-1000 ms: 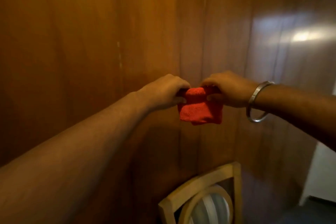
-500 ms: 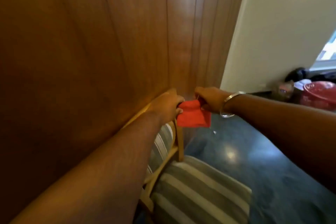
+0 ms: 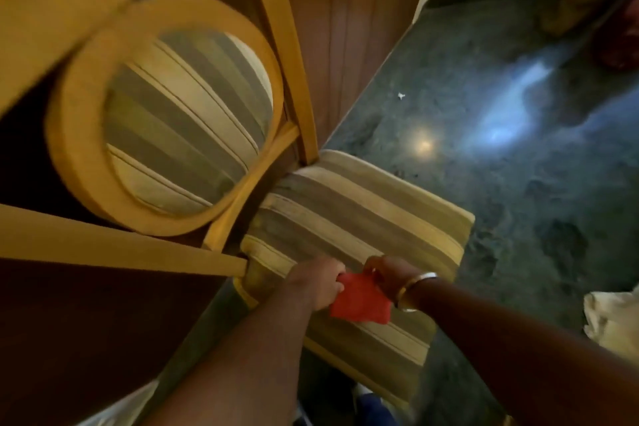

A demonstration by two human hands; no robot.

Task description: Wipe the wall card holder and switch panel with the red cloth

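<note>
The red cloth [image 3: 359,301] hangs folded between both hands, low over a chair seat. My left hand [image 3: 318,282] pinches its left top corner. My right hand [image 3: 389,275], with a metal bangle on the wrist, pinches the right top corner. No card holder or switch panel shows in the head view.
A wooden chair with a round striped back [image 3: 173,114] and a striped seat cushion [image 3: 363,214] stands against the brown wood-panelled wall [image 3: 345,10]. Dark polished floor [image 3: 518,183] spreads to the right. A pale bundle of fabric [image 3: 615,318] lies at the right edge.
The view has swung down from the wooden wall to the chair and floor. Both hands came down with it, still holding the red cloth between them.
</note>
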